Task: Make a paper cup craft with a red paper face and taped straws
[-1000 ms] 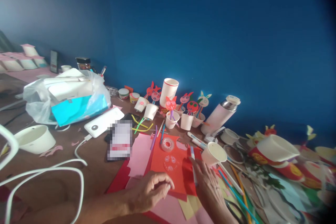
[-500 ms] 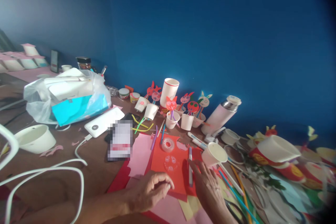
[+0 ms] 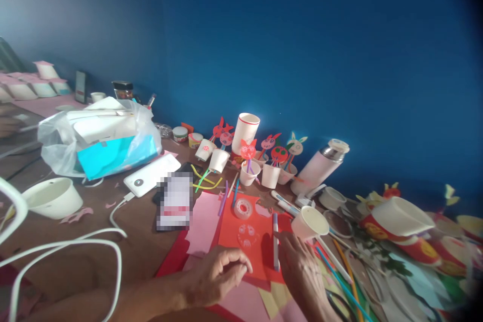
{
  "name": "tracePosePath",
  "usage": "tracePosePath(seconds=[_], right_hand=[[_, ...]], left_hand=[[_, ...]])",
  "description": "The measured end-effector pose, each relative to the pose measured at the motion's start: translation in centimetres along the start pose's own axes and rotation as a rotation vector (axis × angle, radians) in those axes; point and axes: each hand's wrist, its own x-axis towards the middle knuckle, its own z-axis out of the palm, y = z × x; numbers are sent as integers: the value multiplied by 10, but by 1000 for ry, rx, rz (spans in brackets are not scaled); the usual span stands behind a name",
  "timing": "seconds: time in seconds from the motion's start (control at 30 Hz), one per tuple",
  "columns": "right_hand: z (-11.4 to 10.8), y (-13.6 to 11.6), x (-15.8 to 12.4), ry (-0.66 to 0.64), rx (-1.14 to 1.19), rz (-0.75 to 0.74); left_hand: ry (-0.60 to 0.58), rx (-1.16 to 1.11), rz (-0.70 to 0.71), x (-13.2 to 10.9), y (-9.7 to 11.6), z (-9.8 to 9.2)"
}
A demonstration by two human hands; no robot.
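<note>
My left hand [image 3: 219,272] rests at the left edge of an orange-red paper sheet [image 3: 259,260], its fingers loosely curled closed with nothing visible in them. Fingers stretched out and holding nothing, my right hand [image 3: 302,267] lies just right of a white marker with a purple end [image 3: 275,246]. Whether its fingertips touch the marker I cannot tell. On the sheet is a round cut-out face [image 3: 247,236] with pale drawn features. A roll of tape [image 3: 242,208] lies above it. Pink paper [image 3: 202,229] is spread to the left.
Paper cups holding paper animal heads, one a red cat face [image 3: 248,149], stand along the wall. A flask [image 3: 319,166] leans to their right. A white paper cup [image 3: 310,222] is beyond my right hand. Leftward are a phone [image 3: 175,204], a power bank [image 3: 151,176] and a plastic bag [image 3: 56,146].
The view has shifted very slightly. Both hands keep nearly the same place and pose. At the far left edge another person's hand has come into view.
</note>
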Motion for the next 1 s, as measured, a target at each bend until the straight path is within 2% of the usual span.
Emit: tracePosePath(seconds=[0.37,1.0], right_hand=[[-6,-1,2,63,54,6],[-7,-12,3,42,131,-20]], left_hand=[[-9,-18,-7,-2,2,-1],[-8,17,1,-1,1,-1]])
